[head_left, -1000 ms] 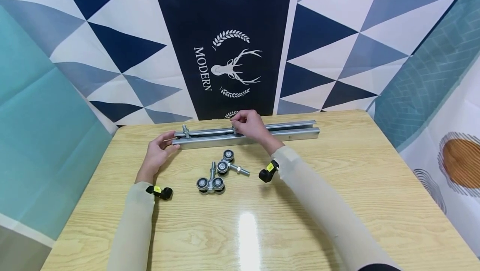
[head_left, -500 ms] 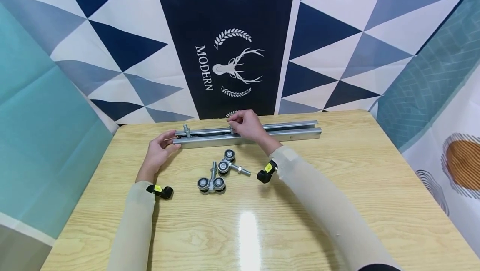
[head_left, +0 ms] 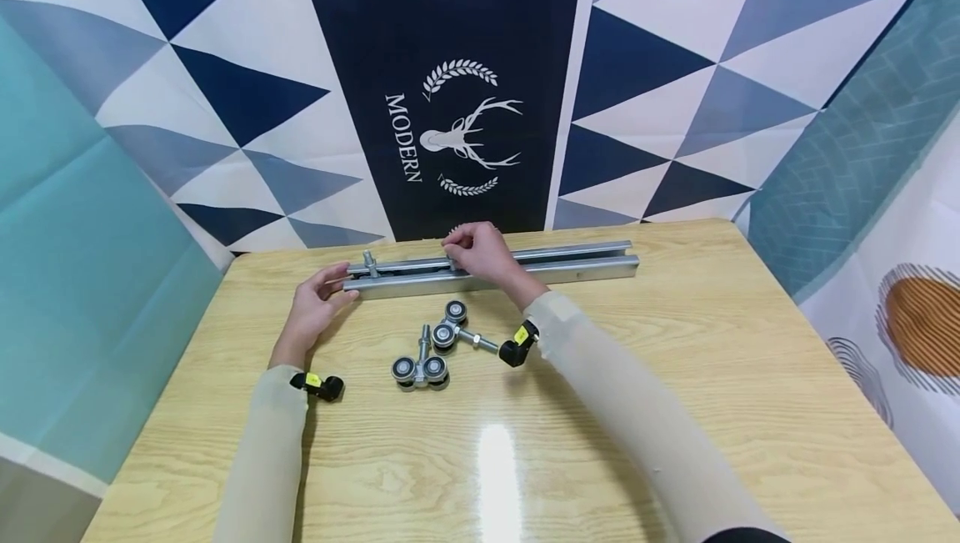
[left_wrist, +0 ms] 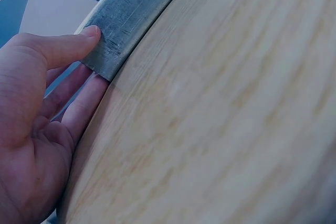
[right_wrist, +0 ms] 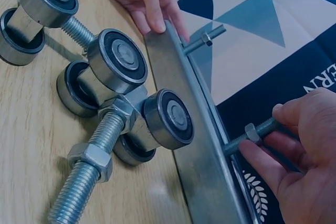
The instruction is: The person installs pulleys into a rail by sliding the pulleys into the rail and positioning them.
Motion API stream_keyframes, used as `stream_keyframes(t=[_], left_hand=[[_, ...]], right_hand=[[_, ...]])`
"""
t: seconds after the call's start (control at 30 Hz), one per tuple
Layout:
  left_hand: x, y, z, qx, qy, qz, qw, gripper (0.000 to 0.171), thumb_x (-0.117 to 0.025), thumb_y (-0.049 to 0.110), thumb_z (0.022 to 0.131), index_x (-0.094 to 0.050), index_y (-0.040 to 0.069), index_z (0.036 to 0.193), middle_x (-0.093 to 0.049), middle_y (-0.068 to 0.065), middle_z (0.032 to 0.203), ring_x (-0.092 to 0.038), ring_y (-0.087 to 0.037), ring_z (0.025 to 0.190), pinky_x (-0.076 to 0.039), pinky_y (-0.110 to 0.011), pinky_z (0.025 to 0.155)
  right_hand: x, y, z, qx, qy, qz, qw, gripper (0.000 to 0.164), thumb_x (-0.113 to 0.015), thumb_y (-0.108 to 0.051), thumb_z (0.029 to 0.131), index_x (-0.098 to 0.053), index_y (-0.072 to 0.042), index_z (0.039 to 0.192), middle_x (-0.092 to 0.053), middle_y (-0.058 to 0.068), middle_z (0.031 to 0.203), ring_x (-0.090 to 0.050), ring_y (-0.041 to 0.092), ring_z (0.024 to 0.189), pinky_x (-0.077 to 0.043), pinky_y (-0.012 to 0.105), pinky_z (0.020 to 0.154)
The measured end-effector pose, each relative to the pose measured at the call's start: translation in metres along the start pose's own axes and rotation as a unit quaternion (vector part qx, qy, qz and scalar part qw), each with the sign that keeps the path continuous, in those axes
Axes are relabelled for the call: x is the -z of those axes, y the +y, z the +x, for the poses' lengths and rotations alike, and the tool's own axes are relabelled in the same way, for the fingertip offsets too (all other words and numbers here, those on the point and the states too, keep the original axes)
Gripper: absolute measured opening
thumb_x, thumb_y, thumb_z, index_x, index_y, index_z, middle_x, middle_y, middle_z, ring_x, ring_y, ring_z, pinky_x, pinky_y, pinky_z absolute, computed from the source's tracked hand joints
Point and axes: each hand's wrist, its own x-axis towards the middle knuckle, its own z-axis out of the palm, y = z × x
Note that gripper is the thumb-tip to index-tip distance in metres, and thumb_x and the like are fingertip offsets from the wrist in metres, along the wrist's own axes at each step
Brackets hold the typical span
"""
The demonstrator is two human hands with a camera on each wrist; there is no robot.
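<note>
A long metal channel rail (head_left: 577,269) lies along the back of the table, slot upward. My left hand (head_left: 311,309) holds its left end, thumb (left_wrist: 89,32) on the front face and fingers at the open end. Near that end, a threaded bolt with a nut (right_wrist: 205,39) sticks up from the slot. My right hand (head_left: 483,253) pinches a second upright bolt (right_wrist: 265,128) around its nut, farther right in the slot. Whatever sits at the foot of these bolts is hidden inside the rail.
Two roller trolleys with bolts lie in front of the rail: one trolley (head_left: 420,369) nearer me, the other trolley (head_left: 450,328) just behind it, its bolt pointing right. A patterned cloth wall (head_left: 465,143) rises right behind the table's back edge.
My right hand has slid left along the rail with the bolt in its fingers, closer to the first bolt. The left hand stays at the rail's end, and the loose trolleys have not moved.
</note>
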Motion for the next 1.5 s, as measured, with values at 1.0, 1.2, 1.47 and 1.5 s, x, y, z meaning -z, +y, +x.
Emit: stream_keyframes(t=[1.0, 1.2, 1.47, 1.5], left_hand=[[0.004, -0.001, -0.001, 0.004, 0.001, -0.001, 1.0000, 0.065, -0.074, 0.006, 0.109, -0.050, 0.008, 0.169, -0.051, -0.020, 0.174, -0.052, -0.038, 0.160, -0.046, -0.002, 0.108], [0.001, -0.001, 0.002, 0.003, -0.004, -0.003, 1.0000, 0.065, -0.074, 0.006, 0.108, -0.050, 0.008, 0.169, -0.052, -0.022, 0.172, -0.052, -0.039, 0.159, -0.045, -0.004, 0.108], [0.002, -0.001, 0.000, 0.006, -0.002, 0.005, 1.0000, 0.065, -0.073, 0.008, 0.109, -0.050, 0.009, 0.170, -0.052, -0.021, 0.173, -0.052, -0.038, 0.160, -0.046, -0.030, 0.131], [0.002, -0.002, 0.000, 0.007, -0.002, 0.004, 1.0000, 0.066, -0.074, 0.008, 0.109, -0.050, 0.009, 0.170, -0.052, -0.021, 0.173, -0.052, -0.038, 0.160, -0.047, -0.026, 0.129]], right_hand=[[-0.013, -0.008, -0.002, 0.020, 0.022, -0.015, 0.999, 0.018, -0.073, -0.009, 0.110, -0.085, 0.000, 0.120, -0.082, 0.018, 0.108, -0.071, 0.014, 0.081, -0.051, 0.018, 0.071], [-0.016, -0.009, -0.001, 0.022, 0.027, -0.016, 0.999, 0.017, -0.074, -0.009, 0.109, -0.085, 0.000, 0.119, -0.083, 0.018, 0.106, -0.073, 0.014, 0.079, -0.052, 0.016, 0.070], [-0.015, -0.008, 0.000, 0.033, 0.012, -0.009, 0.999, 0.017, -0.074, -0.008, 0.109, -0.084, -0.001, 0.120, -0.082, 0.018, 0.106, -0.074, 0.015, 0.081, -0.056, 0.016, 0.071], [-0.014, -0.007, -0.001, 0.034, 0.011, -0.010, 0.999, 0.017, -0.074, -0.008, 0.109, -0.084, -0.001, 0.121, -0.082, 0.018, 0.106, -0.074, 0.016, 0.082, -0.056, 0.017, 0.072]])
